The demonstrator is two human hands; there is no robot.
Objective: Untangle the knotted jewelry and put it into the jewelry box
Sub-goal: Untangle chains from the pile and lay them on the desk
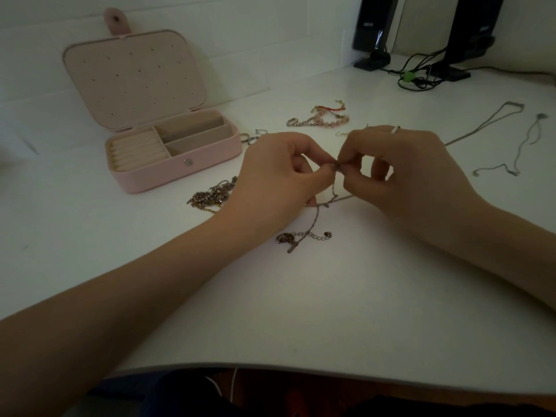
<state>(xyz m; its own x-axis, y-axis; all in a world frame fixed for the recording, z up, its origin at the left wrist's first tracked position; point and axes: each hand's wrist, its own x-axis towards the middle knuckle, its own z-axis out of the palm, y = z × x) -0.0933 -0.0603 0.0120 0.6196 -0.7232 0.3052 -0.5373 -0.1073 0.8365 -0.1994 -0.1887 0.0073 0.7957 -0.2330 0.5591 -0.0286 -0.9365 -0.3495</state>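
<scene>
Dim room, white desk [346, 296] against white wall. Left hand [279, 179] and right hand [403, 170] meet mid-desk, fingers curled, thumb and forefinger tips pinching thin tangled metal chain [319, 212]; chain's clasp end trails on desk toward viewer. Open pink rectangular jewelry box [168, 164] sits far left, lid upright. Beaded pink bracelet [319, 118] lies beyond hands.
</scene>
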